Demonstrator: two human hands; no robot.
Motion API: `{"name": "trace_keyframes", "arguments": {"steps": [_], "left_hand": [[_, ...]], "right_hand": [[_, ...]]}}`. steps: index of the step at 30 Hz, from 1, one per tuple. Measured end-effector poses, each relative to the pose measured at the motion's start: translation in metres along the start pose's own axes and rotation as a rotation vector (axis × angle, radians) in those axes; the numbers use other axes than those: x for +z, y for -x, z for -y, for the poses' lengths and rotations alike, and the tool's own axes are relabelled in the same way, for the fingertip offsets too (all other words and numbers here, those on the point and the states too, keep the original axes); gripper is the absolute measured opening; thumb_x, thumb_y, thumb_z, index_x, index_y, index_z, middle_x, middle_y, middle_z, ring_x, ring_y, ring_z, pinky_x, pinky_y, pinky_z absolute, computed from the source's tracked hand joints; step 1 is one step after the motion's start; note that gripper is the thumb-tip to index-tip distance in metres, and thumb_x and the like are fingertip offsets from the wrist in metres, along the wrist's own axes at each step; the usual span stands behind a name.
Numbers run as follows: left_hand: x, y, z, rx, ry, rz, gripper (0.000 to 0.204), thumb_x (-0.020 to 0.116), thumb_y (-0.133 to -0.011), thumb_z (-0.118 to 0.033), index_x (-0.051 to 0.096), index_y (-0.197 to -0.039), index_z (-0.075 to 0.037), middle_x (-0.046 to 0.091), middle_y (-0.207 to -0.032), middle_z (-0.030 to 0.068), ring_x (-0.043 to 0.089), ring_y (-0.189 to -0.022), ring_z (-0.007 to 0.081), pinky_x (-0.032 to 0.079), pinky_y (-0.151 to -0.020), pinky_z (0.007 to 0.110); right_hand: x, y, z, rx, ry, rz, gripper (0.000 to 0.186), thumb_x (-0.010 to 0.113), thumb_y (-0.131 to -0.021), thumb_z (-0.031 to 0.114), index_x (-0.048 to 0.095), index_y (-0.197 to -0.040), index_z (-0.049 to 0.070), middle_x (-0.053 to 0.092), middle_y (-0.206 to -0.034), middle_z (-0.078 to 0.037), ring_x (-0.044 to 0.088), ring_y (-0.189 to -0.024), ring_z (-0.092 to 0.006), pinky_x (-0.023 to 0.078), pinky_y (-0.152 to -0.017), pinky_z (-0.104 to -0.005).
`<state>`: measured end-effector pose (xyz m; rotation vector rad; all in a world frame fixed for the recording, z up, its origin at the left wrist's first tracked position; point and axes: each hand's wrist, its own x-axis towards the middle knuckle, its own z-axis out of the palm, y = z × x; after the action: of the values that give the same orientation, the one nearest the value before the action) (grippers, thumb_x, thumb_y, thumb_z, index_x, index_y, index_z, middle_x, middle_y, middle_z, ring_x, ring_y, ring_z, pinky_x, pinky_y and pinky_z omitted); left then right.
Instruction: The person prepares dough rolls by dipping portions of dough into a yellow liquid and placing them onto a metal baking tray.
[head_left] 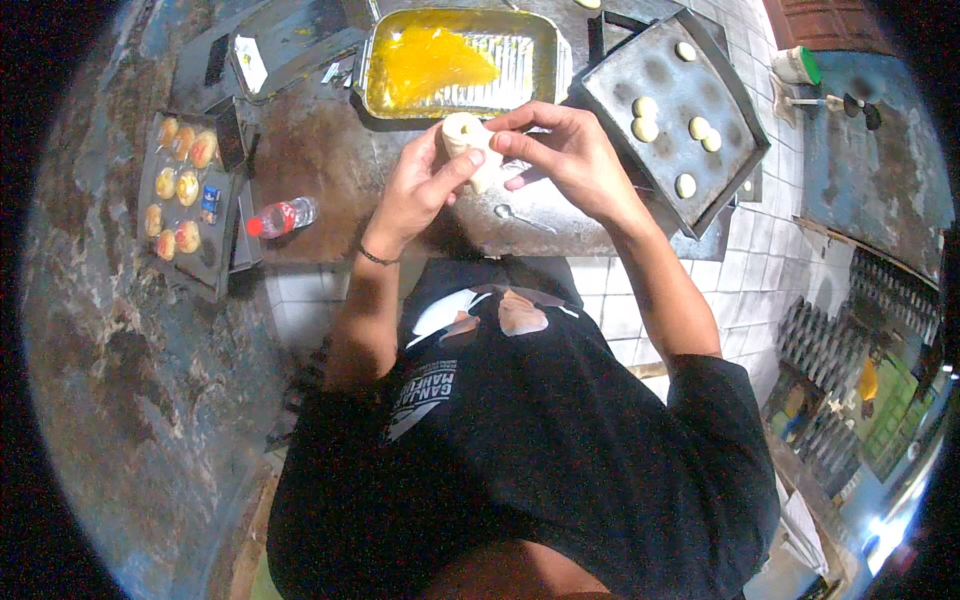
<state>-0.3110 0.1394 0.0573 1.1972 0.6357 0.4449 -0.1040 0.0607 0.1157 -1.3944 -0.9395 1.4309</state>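
My left hand (428,180) wraps round a pale rolled piece of dough (464,130), held upright with an opening on top. My right hand (560,150) pinches the dough's right side with thumb and fingers. Just beyond them sits a metal pan (543,62) partly covered in glossy yellow liquid or paste. A spoon (510,214) lies below my hands on the floury worktop (355,175). At right, a dark baking tray (660,165) bears several small pale dough rounds (686,185).
A tray (205,268) of golden buns and a blue packet is at left, beside a red-capped plastic bottle (283,217). Another dark pan (280,40) sits at back left. A white tub (790,65) with a green lid is at upper right.
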Motion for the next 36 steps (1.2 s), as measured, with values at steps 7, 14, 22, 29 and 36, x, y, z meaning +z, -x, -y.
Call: {"name": "trace_keyframes", "arguments": {"steps": [7, 14, 22, 29, 36], "left_hand": [[0.015, -0.006, 0.001, 0.073, 0.065, -0.139, 0.029, 0.055, -0.099, -0.026, 0.067, -0.113, -0.004, 0.065, -0.093, -0.0012, 0.053, -0.072, 0.0053, 0.041, -0.058, 0.023], [-0.004, -0.002, 0.000, -0.058, 0.519, 0.048, 0.038, 0.049, -0.099, -0.028, 0.057, -0.130, -0.009, 0.064, -0.100, 0.0008, 0.054, -0.073, 0.0034, 0.038, -0.054, 0.018], [0.017, -0.001, -0.020, -0.060, 0.321, -0.149, 0.033, 0.047, -0.102, -0.029, 0.053, -0.127, -0.009, 0.058, -0.091, -0.0020, 0.050, -0.067, 0.0010, 0.033, -0.049, 0.016], [0.022, 0.007, -0.024, -0.023, 0.172, -0.123, 0.030, 0.060, -0.101, -0.024, 0.054, -0.126, -0.008, 0.059, -0.090, -0.0022, 0.048, -0.067, 0.0006, 0.036, -0.051, 0.017], [0.016, 0.000, -0.007, 0.007, 0.302, -0.173, 0.025, 0.062, -0.098, -0.023, 0.061, -0.117, -0.007, 0.060, -0.092, -0.0047, 0.049, -0.068, -0.0009, 0.035, -0.051, 0.017]], "right_hand": [[0.015, -0.003, 0.027, -0.651, 1.044, 0.017, 0.070, 0.088, -0.075, 0.029, 0.061, -0.137, 0.010, 0.055, -0.124, -0.018, 0.056, -0.123, -0.0339, 0.054, -0.096, -0.0403], [-0.001, -0.013, 0.027, -0.375, 0.562, 0.057, 0.046, 0.080, -0.086, 0.018, 0.065, -0.127, 0.003, 0.065, -0.100, -0.011, 0.068, -0.095, -0.0233, 0.058, -0.088, -0.0362], [0.015, -0.007, 0.029, -0.503, 0.753, -0.070, 0.047, 0.086, -0.082, 0.021, 0.070, -0.123, 0.005, 0.064, -0.094, -0.009, 0.068, -0.089, -0.0186, 0.059, -0.088, -0.0334], [0.005, -0.007, 0.027, -0.372, 0.462, -0.075, 0.027, 0.075, -0.090, 0.016, 0.073, -0.113, 0.001, 0.073, -0.098, -0.016, 0.075, -0.091, -0.0252, 0.061, -0.081, -0.0357], [0.017, 0.003, 0.033, -0.656, 0.897, -0.117, 0.061, 0.086, -0.081, 0.029, 0.065, -0.136, 0.012, 0.063, -0.119, -0.013, 0.067, -0.107, -0.0262, 0.058, -0.084, -0.0349]]}}
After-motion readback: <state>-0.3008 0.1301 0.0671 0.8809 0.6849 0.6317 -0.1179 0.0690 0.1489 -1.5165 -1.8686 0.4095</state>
